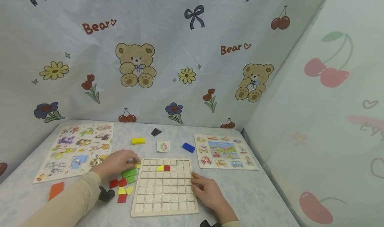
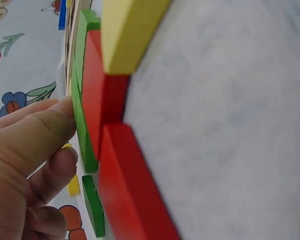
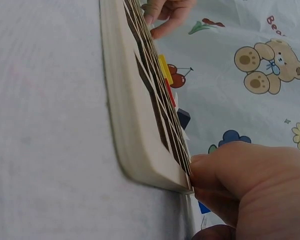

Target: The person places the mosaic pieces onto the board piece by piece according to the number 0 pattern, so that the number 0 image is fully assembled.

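A wooden grid board lies on the table, with a yellow curved-edge piece and a red square side by side in an upper row. At the board's upper left edge, my left hand pinches a small yellow piece, mostly covered by the fingertips. Just below that hand lie green pieces; its thumb appears close beside a green piece in the left wrist view. With thumb and finger, my right hand grips the board's right edge, also seen in the right wrist view.
Red pieces and yellow pieces lie left of the board. Behind it are a small pattern card, a yellow block, a blue block and a dark piece. Picture boards flank it: animals, vehicles.
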Available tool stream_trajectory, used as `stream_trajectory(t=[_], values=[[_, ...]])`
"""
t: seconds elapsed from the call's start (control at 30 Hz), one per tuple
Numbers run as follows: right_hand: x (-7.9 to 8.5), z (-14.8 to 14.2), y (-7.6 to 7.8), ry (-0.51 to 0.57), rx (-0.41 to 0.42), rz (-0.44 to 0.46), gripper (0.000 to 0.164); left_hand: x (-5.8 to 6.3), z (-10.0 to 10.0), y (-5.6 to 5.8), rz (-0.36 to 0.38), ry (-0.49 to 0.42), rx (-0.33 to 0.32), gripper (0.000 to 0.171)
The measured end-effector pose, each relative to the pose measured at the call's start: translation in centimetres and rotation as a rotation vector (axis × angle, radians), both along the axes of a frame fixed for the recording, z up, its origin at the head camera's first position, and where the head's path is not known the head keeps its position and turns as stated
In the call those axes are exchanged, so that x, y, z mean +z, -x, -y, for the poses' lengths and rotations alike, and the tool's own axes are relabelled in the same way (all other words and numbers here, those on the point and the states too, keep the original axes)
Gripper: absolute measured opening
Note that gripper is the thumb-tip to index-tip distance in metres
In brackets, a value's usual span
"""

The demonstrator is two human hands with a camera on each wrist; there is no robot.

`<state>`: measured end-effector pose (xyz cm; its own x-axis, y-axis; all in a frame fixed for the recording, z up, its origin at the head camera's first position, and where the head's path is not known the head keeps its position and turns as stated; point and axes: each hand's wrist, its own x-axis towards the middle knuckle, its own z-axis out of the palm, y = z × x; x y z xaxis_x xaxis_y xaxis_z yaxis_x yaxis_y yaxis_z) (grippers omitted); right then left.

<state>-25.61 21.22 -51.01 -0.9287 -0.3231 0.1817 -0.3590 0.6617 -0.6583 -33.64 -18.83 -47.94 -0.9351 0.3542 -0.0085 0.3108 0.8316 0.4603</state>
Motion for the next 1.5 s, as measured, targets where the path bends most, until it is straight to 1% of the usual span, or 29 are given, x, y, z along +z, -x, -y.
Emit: stream_trajectory(t=[0.1, 0.2, 0.27, 0.3, 0.4, 0.5, 0.67, 0.73, 0.77, 0.93, 1.07, 1.17, 1.23, 1.37, 1.5], values=[[-0.1, 0.0, 0.1, -0.004, 0.002, -0.004, 0.032, 0.5, 0.3, -0.3, 0.01, -0.001, 0.017, 0.022], [-0.2, 0.1, 0.1, -0.012, 0.001, -0.007, 0.032, 1.5, 0.6, -0.4, 0.005, 0.001, 0.034, 0.025], [-0.2, 0.0, 0.2, -0.024, -0.003, -0.009, 0.032, 2.1, 0.5, -0.3, -0.004, 0.001, 0.035, 0.026], [-0.2, 0.0, 0.2, -0.032, -0.005, -0.01, 0.031, 2.4, 0.3, -0.2, -0.015, 0.003, 0.02, 0.027], [-0.1, 0.0, 0.1, -0.06, -0.008, -0.016, 0.031, 3.1, -0.6, -0.1, -0.029, 0.008, -0.008, 0.028], [-0.1, 0.0, 0.2, -0.077, -0.005, -0.024, 0.031, 3.2, -2.4, -0.2, -0.054, 0.027, 0.004, 0.028], [-0.1, 0.1, 0.2, -0.076, 0.009, -0.019, 0.031, 2.8, -7.1, -0.8, -0.1, 0.018, -0.006, 0.024], [-0.1, 0.2, 0.2, -0.072, 0.015, -0.012, 0.031, 2.5, -8.8, -1.0, -0.118, 0.01, -0.031, 0.021], [-0.1, 0.2, 0.1, -0.069, 0.015, -0.008, 0.031, 2.4, -9.6, -1.1, -0.124, 0.007, -0.03, 0.019], [-0.2, 0.2, 0.0, -0.062, 0.008, 0.0, 0.031, 1.2, -12.3, -0.8, -0.15, -0.011, -0.055, 0.011], [-0.5, -0.1, -0.1, -0.073, 0.001, 0.005, 0.03, 0.0, -13.6, -0.5, -0.139, -0.027, -0.1, 0.011], [-0.6, -0.2, -0.1, -0.076, -0.001, -0.005, 0.03, -0.5, -14.3, -0.4, -0.143, -0.042, -0.126, 0.01], [-0.5, -0.3, -0.1, -0.073, 0.003, -0.014, 0.03, -0.6, -14.5, -0.4, -0.154, -0.051, -0.132, 0.008], [-0.3, -0.2, 0.0, -0.074, 0.011, -0.026, 0.03, -0.5, -14.6, -0.3, -0.16, -0.063, -0.122, 0.006], [-0.2, -0.1, 0.1, -0.073, 0.02, -0.04, 0.029, -0.2, -14.6, -0.5, -0.149, -0.083, -0.114, 0.004]])
